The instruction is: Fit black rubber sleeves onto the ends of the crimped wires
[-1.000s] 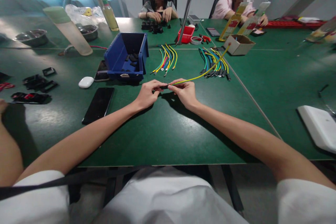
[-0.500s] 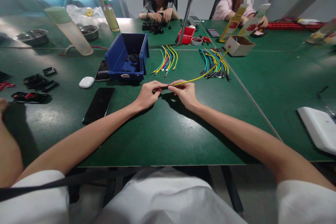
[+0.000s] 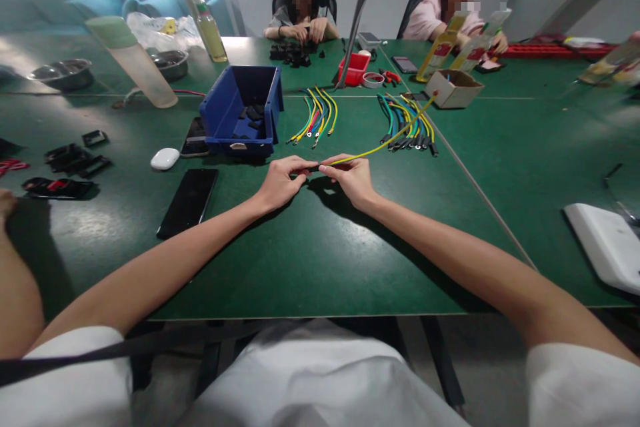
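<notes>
Between the fingertips of my left hand [image 3: 281, 183] is a small black sleeve [image 3: 313, 169]. My right hand [image 3: 354, 181] pinches a yellow wire [image 3: 384, 145] close to that sleeve, where the two meet. The wire curves up to the right, over a bundle of coloured wires with black ends [image 3: 407, 123]. A second, looser group of wires [image 3: 320, 113] lies beyond my hands. To its left stands a blue bin [image 3: 239, 145] with black pieces inside.
A black phone [image 3: 189, 203] and a white case [image 3: 165, 159] lie left. Further back are a red container [image 3: 355, 69], a small cardboard box [image 3: 454, 90] and bottles. A white device [image 3: 607, 243] sits at right. Two people sit opposite; another person's arm shows at far left.
</notes>
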{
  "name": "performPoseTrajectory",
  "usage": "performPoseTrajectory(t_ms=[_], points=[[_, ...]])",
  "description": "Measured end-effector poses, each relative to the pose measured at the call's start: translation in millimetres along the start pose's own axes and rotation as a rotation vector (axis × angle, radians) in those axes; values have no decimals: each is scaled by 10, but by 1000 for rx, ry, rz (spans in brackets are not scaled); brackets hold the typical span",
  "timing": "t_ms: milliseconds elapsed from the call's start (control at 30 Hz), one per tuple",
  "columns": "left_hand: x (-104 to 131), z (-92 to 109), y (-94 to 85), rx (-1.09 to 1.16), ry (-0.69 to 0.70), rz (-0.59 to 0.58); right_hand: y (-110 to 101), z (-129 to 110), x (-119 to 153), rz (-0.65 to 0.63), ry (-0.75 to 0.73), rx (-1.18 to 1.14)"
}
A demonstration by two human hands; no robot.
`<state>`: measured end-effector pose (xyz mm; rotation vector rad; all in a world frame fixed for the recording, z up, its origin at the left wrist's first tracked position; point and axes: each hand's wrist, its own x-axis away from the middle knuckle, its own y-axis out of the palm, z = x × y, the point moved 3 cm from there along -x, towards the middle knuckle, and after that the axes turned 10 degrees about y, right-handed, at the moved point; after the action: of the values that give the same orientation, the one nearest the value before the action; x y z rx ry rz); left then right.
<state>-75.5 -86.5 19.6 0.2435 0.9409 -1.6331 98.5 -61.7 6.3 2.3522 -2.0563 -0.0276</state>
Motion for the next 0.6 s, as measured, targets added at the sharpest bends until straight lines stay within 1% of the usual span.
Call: performPoseTrajectory(t_ms=[233, 367, 600], points=[[17, -53, 4, -2, -29, 2, -2, 4, -13, -47, -10, 54], [24, -100, 17, 44, -52, 43, -6, 1, -8, -92, -5, 44], [29, -121, 32, 66, -62, 77, -10, -12, 10, -56, -13, -32]])
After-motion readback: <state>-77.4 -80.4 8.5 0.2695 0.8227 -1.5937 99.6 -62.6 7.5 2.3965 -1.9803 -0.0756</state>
